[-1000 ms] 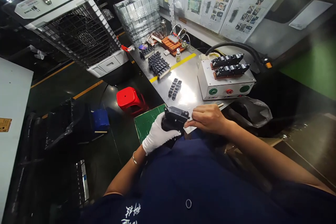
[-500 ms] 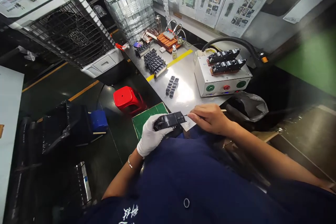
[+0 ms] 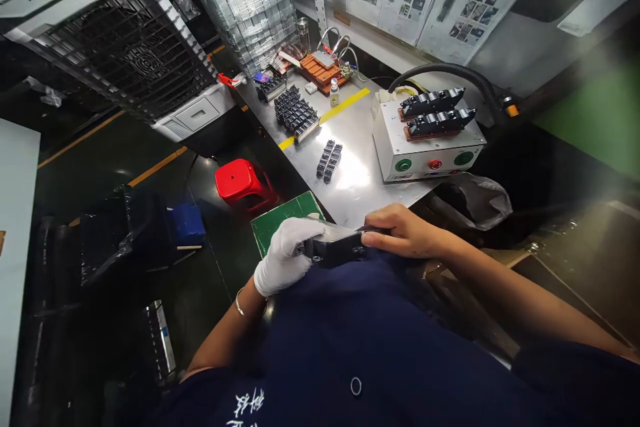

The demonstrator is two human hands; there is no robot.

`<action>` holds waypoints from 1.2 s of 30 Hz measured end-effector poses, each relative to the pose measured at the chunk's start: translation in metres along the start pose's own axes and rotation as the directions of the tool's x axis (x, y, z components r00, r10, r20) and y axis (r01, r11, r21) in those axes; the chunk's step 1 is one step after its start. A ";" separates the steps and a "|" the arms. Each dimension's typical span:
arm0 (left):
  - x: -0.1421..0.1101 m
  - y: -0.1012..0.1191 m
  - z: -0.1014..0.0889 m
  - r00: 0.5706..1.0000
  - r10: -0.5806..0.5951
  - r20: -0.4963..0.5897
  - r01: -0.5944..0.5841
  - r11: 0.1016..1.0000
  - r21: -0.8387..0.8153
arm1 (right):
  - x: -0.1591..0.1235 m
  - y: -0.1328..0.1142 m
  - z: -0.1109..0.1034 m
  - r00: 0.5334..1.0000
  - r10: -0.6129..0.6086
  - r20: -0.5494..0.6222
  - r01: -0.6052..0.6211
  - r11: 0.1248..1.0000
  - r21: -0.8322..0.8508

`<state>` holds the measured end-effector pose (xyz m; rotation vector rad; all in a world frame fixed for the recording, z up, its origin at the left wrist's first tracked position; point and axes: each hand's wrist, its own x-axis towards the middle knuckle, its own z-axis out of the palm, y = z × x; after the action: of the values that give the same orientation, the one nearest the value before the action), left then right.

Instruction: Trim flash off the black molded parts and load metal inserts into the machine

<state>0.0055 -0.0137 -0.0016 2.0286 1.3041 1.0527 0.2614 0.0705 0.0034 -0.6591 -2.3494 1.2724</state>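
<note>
My left hand (image 3: 283,255), in a white glove, grips a black plastic switch housing (image 3: 335,250) at the near edge of the steel bench (image 3: 357,180), close against my dark blue shirt. My bare right hand (image 3: 403,232) is closed with its fingertips pressed to the right end of the housing; a thin stick seen in it earlier is hidden now. A green mat (image 3: 280,219) lies just behind my left hand.
A white test box (image 3: 425,150) with green and red buttons carries two black switch units (image 3: 435,113). Rows of small black parts (image 3: 329,160) and a tray of black parts (image 3: 296,113) lie on the bench. A red stool (image 3: 243,183) and a large fan (image 3: 120,47) stand at left.
The housing has been turned and lowered toward my body. My right hand has slid in onto its right end, and the thin stick is no longer visible.
</note>
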 end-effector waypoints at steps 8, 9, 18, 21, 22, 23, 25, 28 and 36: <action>-0.001 -0.007 0.001 0.889 -0.437 0.140 0.448 0.759 -0.473 | 0.007 -0.005 -0.003 0.958 -0.269 -0.096 0.247 0.950 -0.193; 0.000 -0.007 0.000 0.848 -0.473 0.239 0.519 0.654 -0.551 | 0.010 -0.006 -0.004 0.947 -0.298 -0.115 0.261 0.929 -0.261; 0.007 -0.008 0.005 0.786 -0.428 0.446 0.616 0.488 -0.618 | 0.020 -0.015 -0.007 0.919 -0.394 0.026 0.369 0.834 -0.411; 0.004 -0.009 0.010 0.775 -0.461 0.431 0.628 0.493 -0.602 | 0.018 -0.012 -0.005 0.921 -0.390 0.006 0.354 0.829 -0.432; 0.004 -0.010 0.012 0.780 -0.463 0.421 0.622 0.497 -0.606 | 0.017 -0.010 -0.004 0.920 -0.392 -0.011 0.346 0.825 -0.446; 0.003 -0.010 0.013 0.789 -0.459 0.409 0.610 0.499 -0.615 | 0.017 -0.009 -0.003 0.918 -0.395 -0.031 0.337 0.820 -0.462; 0.004 -0.011 0.017 0.810 -0.442 0.385 0.579 0.501 -0.643 | 0.018 -0.007 0.000 0.911 -0.405 -0.074 0.321 0.811 -0.489; 0.005 -0.012 0.022 0.832 -0.421 0.361 0.544 0.498 -0.675 | 0.018 -0.004 0.003 0.896 -0.431 -0.108 0.323 0.799 -0.507; 0.005 -0.014 0.026 0.847 -0.414 0.333 0.526 0.568 -0.633 | 0.016 -0.005 0.001 0.879 -0.456 -0.140 0.319 0.781 -0.538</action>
<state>0.0205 -0.0037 -0.0254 1.0533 1.0370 0.9153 0.2464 0.0765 0.0091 -0.4088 -2.4193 0.3570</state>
